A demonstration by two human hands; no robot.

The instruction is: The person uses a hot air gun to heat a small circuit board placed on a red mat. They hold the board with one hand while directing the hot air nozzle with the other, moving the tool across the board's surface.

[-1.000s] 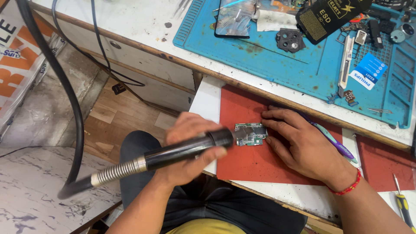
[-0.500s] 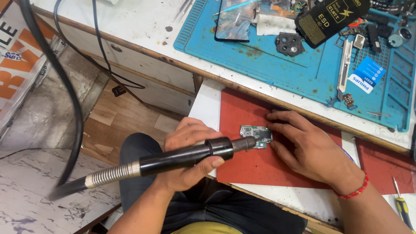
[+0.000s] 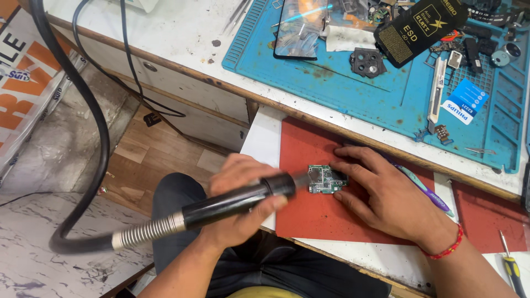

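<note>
black pouch (image 3: 420,25) mat top | blue-white packet (image 3: 465,101) mat right | orange-white sign (image 3: 27,83) floor left

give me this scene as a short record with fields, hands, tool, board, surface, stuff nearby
left hand: left hand wraps a black hot air handle, its nozzle end blurred and aimed at the board
right hand: right hand lies flat, fingers touching the board's right edge
board: small green circuit board, flat on the mat
surface: red mat on a white shelf below the bench
hose: thick black hose loops off the handle's metal spring end
nearby: purple pen beside the right hand; blue work mat on the bench, holding a phone and small parts
</note>
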